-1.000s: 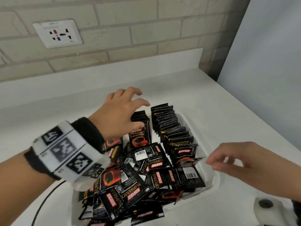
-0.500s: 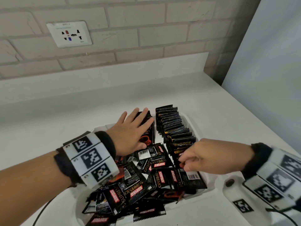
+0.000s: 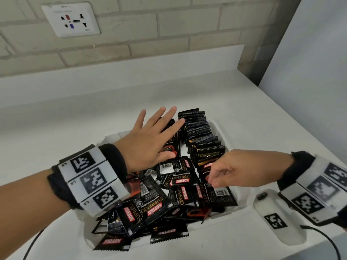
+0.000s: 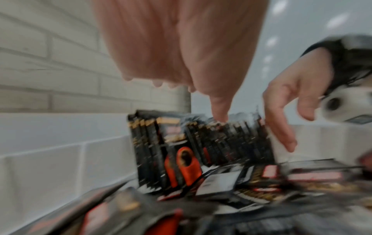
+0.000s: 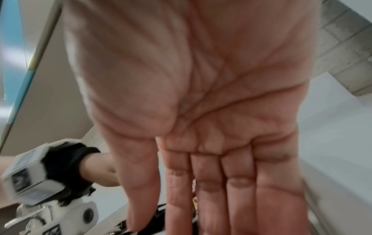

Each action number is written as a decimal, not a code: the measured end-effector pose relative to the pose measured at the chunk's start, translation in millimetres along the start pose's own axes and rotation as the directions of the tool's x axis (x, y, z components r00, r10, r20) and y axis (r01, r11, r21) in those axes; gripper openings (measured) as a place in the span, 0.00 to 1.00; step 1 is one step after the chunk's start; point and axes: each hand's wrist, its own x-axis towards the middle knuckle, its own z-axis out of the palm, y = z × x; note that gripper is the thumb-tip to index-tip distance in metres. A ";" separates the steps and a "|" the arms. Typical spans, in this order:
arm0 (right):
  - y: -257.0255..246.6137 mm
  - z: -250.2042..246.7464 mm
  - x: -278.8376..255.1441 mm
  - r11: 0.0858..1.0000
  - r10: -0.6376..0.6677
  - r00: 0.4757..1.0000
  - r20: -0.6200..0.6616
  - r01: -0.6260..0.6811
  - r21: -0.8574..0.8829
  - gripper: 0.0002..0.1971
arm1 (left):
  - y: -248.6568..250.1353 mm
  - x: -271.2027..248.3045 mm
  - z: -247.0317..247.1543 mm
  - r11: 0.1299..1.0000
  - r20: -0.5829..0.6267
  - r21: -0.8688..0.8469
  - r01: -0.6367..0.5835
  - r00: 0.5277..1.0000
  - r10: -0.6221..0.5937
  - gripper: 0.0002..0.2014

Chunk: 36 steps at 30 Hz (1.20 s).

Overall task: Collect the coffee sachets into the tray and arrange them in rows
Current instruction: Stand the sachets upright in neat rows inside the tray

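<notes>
Your left hand (image 3: 148,145) lies flat, fingers straight and spread, on the upright black foil coffee sachets of the left row (image 3: 171,145); judging by the lean of that stack, you are pressing it back so it stays standing while the other hand works. Just right of your left fingertips stands the longer row of black sachets on edge (image 3: 202,136), packed tight, which keeps them upright without help. Your right hand (image 3: 232,169) curls down at the near end of that row, thumb and fingertips drawn together, probably pinching a loose sachet, but whether anything is really gripped cannot be told. Below both wrists the loose heap of black-and-red sachets (image 3: 150,209) lies jumbled in the white shallow plastic tray (image 3: 219,128), so collecting looks done and the rows are only partly built.

Your left wristband covers part of the heap. The left wrist view is smeared by blur; the right wrist view is almost all palm, with the fingertips cut off.
</notes>
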 end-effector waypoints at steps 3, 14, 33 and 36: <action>2.5 1.4 -7.5 0.999 -0.017 1.000 0.001 0.017 0.030 0.12 | 12.3 -10.9 -9.3 0.978 -0.081 -0.158 -0.137 0.989 0.126 0.28; 3.7 10.0 -16.2 0.997 -0.023 1.000 0.016 0.022 0.069 0.12 | 47.8 -0.2 20.6 0.980 0.428 -0.187 0.070 0.904 0.017 0.54; 3.5 -1.2 -9.4 0.996 -0.041 0.999 -0.001 0.041 0.079 0.13 | 66.6 -1.6 30.4 0.996 0.297 -0.064 0.067 0.954 -0.046 0.35; 3.7 -2.7 -8.6 0.996 -0.042 0.999 -0.010 0.043 0.083 0.13 | 68.0 -4.0 26.8 0.996 0.261 -0.069 0.052 0.965 -0.032 0.25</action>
